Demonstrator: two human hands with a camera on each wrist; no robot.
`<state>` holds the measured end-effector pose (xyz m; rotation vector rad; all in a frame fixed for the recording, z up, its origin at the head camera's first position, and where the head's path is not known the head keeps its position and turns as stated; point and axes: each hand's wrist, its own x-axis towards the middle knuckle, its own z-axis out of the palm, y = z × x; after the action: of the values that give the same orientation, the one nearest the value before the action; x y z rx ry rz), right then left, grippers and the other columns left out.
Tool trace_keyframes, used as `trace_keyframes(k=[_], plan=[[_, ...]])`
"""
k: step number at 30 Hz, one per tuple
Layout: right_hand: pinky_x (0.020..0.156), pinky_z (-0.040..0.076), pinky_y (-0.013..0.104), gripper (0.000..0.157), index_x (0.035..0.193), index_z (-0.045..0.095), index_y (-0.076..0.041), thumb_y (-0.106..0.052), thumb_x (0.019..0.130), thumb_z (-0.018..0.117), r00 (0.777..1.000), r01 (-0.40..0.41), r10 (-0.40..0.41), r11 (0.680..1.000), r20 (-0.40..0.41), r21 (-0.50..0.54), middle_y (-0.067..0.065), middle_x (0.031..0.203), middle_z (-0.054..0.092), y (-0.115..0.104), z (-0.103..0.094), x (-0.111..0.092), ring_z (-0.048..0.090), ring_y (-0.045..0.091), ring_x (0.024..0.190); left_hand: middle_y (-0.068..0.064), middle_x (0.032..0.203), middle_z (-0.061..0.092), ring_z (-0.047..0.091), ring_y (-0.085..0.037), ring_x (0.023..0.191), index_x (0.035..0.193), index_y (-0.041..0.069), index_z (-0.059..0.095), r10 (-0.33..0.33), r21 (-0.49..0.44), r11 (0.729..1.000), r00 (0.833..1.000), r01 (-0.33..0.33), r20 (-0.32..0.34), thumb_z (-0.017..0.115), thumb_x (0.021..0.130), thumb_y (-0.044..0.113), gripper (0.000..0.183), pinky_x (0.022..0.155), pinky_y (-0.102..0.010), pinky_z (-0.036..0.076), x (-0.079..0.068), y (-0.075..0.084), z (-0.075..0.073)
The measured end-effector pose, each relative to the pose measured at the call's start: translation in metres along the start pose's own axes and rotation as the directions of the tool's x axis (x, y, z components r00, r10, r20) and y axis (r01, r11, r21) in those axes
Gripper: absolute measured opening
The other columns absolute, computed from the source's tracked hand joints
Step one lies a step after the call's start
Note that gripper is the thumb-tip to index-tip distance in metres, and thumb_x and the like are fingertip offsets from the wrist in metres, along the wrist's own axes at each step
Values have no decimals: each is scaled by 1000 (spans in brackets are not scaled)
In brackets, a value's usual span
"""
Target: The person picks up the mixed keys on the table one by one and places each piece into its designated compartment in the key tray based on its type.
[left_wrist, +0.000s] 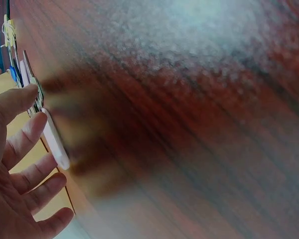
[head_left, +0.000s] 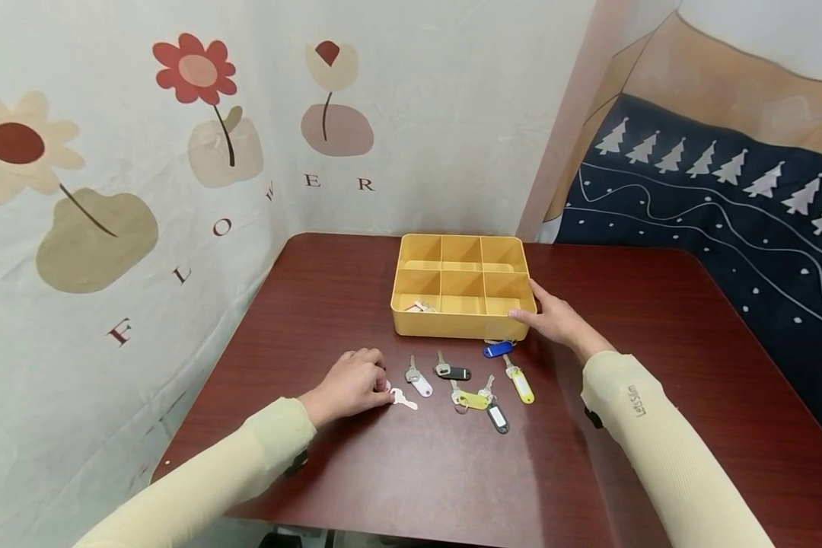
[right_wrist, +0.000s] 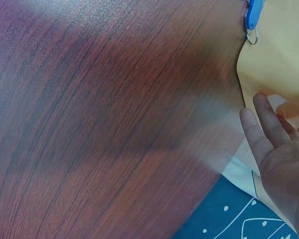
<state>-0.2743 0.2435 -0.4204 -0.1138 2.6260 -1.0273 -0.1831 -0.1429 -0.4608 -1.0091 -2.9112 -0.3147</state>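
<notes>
My left hand [head_left: 356, 382] is low over the table, its thumb and index finger pinching a key [head_left: 404, 399] with a whitish tag [left_wrist: 55, 142]; the other fingers are spread in the left wrist view. At the right front corner of a yellow divided box [head_left: 462, 326], my right hand [head_left: 555, 313] rests with its thumb at the front rim and fairly straight fingers along the side. Inside the box's front left compartment lies a key with a tag [head_left: 421, 307]. Right of my left hand is a key with a white tag [head_left: 421, 383].
Several tagged keys lie before the box: a black tag [head_left: 457, 374], a yellow-green tag [head_left: 475, 400], a yellow tag [head_left: 522, 386] and a dark tag with a white label [head_left: 498, 418]. A blue tag [head_left: 498, 349] lies against the box's front. Behind the table [head_left: 411, 487] hangs a printed curtain [head_left: 445, 91].
</notes>
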Motion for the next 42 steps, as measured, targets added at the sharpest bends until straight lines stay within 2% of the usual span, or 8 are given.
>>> trace_keyframes(k=[8,15,20,24,28,32,38,42], plan=[[111,19,66,106,161,0,-20,-70,86,58,1000,4,-4,1000,-3,-1,23,161,17,2,1,0,21,46,144,2,95,56,56,-22,90,76,22,69,-16,-12,1000,1000,16,-3,82,76,37,20,78,-43,44,1,0,1],[111,19,66,105,161,0,-20,-68,87,57,1000,5,-5,1000,-7,-4,23,161,17,0,0,0,21,45,144,-1,101,60,58,-23,95,82,19,73,72,-6,997,997,-72,-23,79,80,32,15,90,-51,44,3,-3,1],[111,19,66,104,161,0,-20,-67,88,57,1000,1,-1,1000,-7,-5,23,161,17,-1,0,1,20,45,145,-1,99,62,60,-22,96,81,18,75,159,65,986,986,-155,-58,78,83,29,12,92,-51,43,6,-5,1],[111,19,66,104,161,-1,-20,-67,88,57,1000,-4,4,1000,-5,-1,22,161,17,-1,-1,0,20,45,145,-4,102,64,61,-24,99,83,16,76,172,59,984,981,-167,-90,78,84,24,8,93,-53,44,11,-7,-5],[111,19,65,105,161,-1,-20,-67,87,58,1000,0,0,1000,-5,1,22,161,17,0,-1,1,20,45,145,-9,109,66,61,-27,104,84,15,76,90,-50,994,988,-97,-127,76,86,20,6,96,-53,43,24,-11,-21],[112,19,65,105,161,0,-18,-67,88,57,1000,14,-14,1000,-9,-6,22,161,17,1,-1,1,20,44,145,-12,115,64,58,-29,110,86,13,77,-27,-194,981,985,-7,-170,75,88,18,6,101,-51,40,47,-20,-48],[112,18,65,105,161,0,-19,-68,87,57,1000,6,-6,1000,-7,8,21,162,16,1,0,-1,19,44,146,-14,119,63,56,-31,114,91,6,78,-194,-364,927,946,91,-258,70,93,19,15,100,-44,41,99,-37,-87],[112,18,65,107,161,0,-19,-69,86,58,1000,8,-8,1000,-8,20,21,162,16,1,2,0,19,44,146,-10,118,63,55,-27,114,92,6,78,-285,-438,886,924,153,-254,68,95,23,20,99,-42,41,134,-45,-102]])
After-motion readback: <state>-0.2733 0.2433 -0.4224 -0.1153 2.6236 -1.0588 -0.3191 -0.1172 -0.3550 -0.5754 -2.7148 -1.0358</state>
